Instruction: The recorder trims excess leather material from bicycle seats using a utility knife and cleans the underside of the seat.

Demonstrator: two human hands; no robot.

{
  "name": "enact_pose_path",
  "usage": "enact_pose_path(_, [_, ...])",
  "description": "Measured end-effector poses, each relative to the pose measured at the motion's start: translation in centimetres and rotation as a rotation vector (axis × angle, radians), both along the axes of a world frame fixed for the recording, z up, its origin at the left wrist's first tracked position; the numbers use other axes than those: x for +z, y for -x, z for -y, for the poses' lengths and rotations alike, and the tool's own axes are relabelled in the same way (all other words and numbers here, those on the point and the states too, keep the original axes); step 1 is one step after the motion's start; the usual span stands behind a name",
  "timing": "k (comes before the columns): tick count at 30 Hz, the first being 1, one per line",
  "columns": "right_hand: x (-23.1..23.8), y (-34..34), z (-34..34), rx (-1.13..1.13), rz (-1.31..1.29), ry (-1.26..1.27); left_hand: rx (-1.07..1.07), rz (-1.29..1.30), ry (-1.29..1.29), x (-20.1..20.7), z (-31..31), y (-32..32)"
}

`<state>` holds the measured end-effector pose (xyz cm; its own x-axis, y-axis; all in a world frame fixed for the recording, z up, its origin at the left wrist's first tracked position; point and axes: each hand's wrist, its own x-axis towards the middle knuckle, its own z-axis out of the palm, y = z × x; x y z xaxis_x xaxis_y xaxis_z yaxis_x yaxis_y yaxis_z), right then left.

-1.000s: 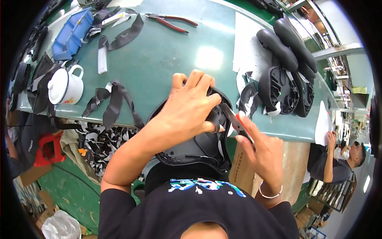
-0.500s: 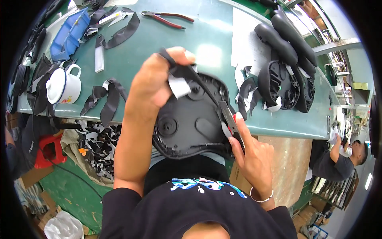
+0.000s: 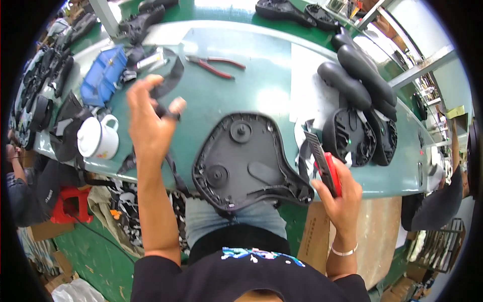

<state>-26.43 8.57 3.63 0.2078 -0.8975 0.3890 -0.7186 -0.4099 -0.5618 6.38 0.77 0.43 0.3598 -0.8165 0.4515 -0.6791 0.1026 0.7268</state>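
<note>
Desk: green desk, our saddle shell lying underside up, near edge.
Left hand: raised, pinching black strap scrap.
Right hand: gripping red utility knife.
Progress: we judge trimming partly done; finished saddles far right.

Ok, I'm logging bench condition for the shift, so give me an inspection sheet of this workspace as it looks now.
Surface: green bench top, glare patches, a white sheet lying on it.
Job's things: black saddle shell underside up, overhanging the near edge; a black strip pinched in the left hand; red-handled utility knife, blade out.
Clutter: white enamel mug, blue tray, red-handled pliers, stacked black saddles, loose black straps.
Grippers: left hand raised over the bench; right hand gripping the knife beside the shell.
Cables: a dark cord on the floor.
Surroundings: red stool, cardboard, other people at both sides.
</note>
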Motion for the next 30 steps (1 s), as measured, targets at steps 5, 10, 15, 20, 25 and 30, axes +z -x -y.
enact_pose_path(5, [-2.4,-3.9,7.1,0.184,0.021,-0.236,-0.557,-0.105,-0.693,-1.9,0.4,1.9])
enact_pose_path(10, [2.7,-1.9,14.5,-0.111,0.437,0.011,-0.252,-1.271,-0.391,0.1,5.8,-0.8])
enact_pose_path(15, [2.4,-3.7,27.8,0.009,0.586,-0.100,-0.812,-0.332,-0.266,-3.2,9.1,3.7])
enact_pose_path(20, [-2.9,-7.9,41.8,-0.006,0.713,-0.382,-1.679,-0.705,-0.772,-2.2,9.4,3.1])
enact_pose_path(25, [-7.3,-12.8,52.0,-0.018,0.870,-0.349,-1.174,-1.457,-0.293,-5.1,11.4,2.0])
enact_pose_path(30, [-8.8,-13.8,54.6,-0.126,0.814,-0.301,-0.961,-1.520,-0.345,-6.4,12.5,1.9])
